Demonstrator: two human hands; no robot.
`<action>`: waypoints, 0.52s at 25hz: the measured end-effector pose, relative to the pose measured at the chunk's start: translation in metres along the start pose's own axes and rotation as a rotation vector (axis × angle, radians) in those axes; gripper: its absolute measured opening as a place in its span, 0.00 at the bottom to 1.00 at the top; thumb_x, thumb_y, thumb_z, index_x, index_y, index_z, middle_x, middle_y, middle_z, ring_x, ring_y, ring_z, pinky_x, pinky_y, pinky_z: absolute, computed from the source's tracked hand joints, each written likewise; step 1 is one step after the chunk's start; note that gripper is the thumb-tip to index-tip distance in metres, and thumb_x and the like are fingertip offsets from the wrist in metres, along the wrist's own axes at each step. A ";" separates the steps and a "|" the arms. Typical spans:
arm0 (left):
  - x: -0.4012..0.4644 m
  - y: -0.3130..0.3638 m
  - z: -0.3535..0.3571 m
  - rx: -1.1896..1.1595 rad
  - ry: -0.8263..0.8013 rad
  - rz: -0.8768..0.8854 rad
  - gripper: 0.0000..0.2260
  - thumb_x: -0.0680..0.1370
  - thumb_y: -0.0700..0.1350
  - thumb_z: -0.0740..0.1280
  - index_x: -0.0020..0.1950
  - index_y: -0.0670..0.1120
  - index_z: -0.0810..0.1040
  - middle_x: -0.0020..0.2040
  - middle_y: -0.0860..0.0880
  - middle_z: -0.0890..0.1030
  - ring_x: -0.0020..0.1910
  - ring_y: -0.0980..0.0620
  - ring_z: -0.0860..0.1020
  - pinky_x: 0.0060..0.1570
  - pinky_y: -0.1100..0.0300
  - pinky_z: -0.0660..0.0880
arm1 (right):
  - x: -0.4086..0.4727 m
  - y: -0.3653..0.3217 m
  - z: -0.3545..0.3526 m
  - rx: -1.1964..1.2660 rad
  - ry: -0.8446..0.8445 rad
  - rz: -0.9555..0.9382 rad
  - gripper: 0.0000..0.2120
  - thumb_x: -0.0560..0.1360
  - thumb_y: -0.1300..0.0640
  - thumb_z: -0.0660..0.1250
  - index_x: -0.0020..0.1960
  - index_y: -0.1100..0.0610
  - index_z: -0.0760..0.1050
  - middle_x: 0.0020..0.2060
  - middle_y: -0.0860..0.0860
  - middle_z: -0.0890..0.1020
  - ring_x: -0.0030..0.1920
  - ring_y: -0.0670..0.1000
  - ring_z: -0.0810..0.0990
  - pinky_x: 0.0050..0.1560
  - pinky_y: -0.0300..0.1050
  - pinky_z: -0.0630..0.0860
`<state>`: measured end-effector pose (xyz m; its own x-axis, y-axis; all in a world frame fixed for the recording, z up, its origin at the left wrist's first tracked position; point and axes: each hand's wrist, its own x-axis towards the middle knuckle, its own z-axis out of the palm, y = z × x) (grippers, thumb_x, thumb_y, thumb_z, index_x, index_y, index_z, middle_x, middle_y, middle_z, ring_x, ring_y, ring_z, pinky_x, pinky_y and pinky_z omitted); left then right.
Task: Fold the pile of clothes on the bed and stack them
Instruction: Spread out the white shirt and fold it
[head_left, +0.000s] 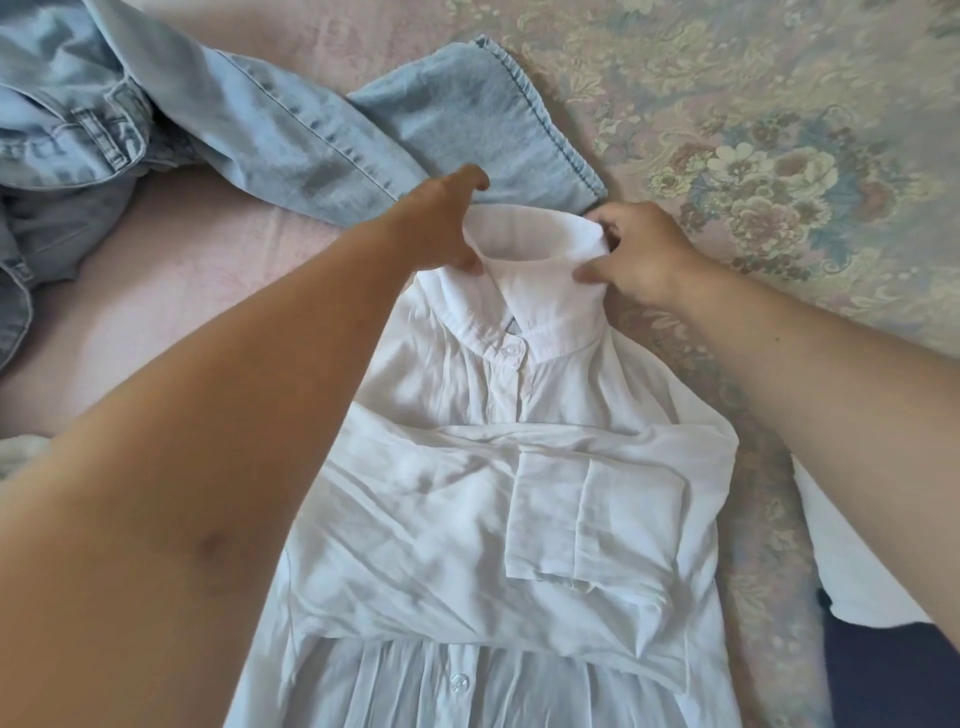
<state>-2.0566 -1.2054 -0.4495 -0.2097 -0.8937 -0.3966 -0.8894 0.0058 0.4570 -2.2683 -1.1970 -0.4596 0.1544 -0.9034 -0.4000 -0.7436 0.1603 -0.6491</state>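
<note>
Bed (171, 332) fills the view. Two covers on it. Left part: plain pink sheet (156, 291), smooth, a few soft creases. Right and top part: floral bedspread (779, 130), pale pink ground with cream scrollwork and clusters of flowers in cream, mauve and blue-green. One large flower cluster (769, 182) sits at right of centre. The boundary between sheet and bedspread runs down from the top edge near the middle. Dark navy patch (883, 675) at lower right corner; cannot tell what it is. Light is even and soft.
</note>
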 end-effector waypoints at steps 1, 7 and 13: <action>-0.003 0.001 -0.004 0.006 0.020 -0.001 0.31 0.70 0.41 0.76 0.70 0.45 0.69 0.64 0.42 0.74 0.61 0.44 0.73 0.55 0.57 0.68 | -0.005 0.001 -0.001 -0.007 0.033 -0.023 0.15 0.68 0.63 0.75 0.53 0.59 0.78 0.42 0.49 0.79 0.45 0.49 0.77 0.47 0.42 0.72; -0.086 -0.030 0.007 0.227 0.245 0.642 0.23 0.70 0.38 0.72 0.65 0.37 0.75 0.45 0.39 0.80 0.42 0.40 0.80 0.44 0.50 0.76 | -0.084 0.017 -0.001 -0.202 0.083 -0.653 0.07 0.70 0.64 0.70 0.43 0.59 0.73 0.51 0.57 0.82 0.54 0.54 0.80 0.53 0.36 0.68; -0.162 -0.061 0.079 0.654 0.272 0.973 0.20 0.77 0.28 0.51 0.69 0.35 0.67 0.39 0.45 0.75 0.33 0.47 0.72 0.31 0.54 0.71 | -0.134 0.077 0.056 -0.688 -0.061 -1.078 0.04 0.75 0.60 0.60 0.48 0.56 0.65 0.63 0.61 0.76 0.64 0.60 0.76 0.63 0.53 0.69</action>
<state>-2.0005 -1.0250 -0.4760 -0.8849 -0.4532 0.1074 -0.4601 0.8864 -0.0504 -2.3096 -1.0408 -0.4922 0.9021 -0.4246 0.0768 -0.4029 -0.8926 -0.2021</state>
